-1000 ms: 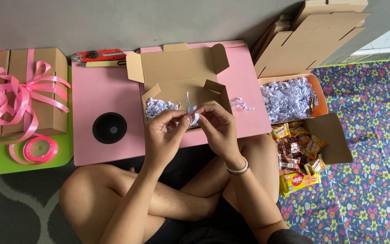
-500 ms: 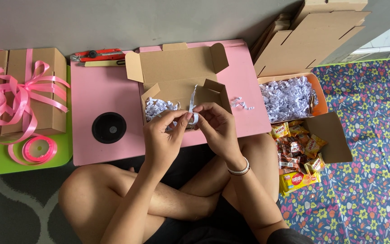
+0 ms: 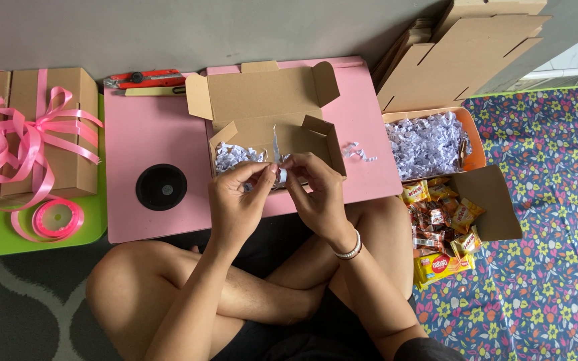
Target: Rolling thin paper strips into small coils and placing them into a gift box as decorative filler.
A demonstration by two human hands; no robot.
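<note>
Both hands, left hand [image 3: 235, 200] and right hand [image 3: 319, 190], pinch one shredded paper strip [image 3: 275, 144] above the open cardboard box [image 3: 269, 107]; fingers pressed together; best teased apart gently.

left hand [image 3: 235, 200] + right hand [image 3: 319, 190] | pinch paper shred [image 3: 276, 148] | over open cardboard box [image 3: 269, 107]

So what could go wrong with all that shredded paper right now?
1. Both hands, left hand and right hand, pinch thin white paper shreds above the open brown cardboard box; bits might drop onto the pink table, as a few loose white curls already have.
2. The red utility knife lies at the table's far edge, so reaching that way could be risky.
</note>
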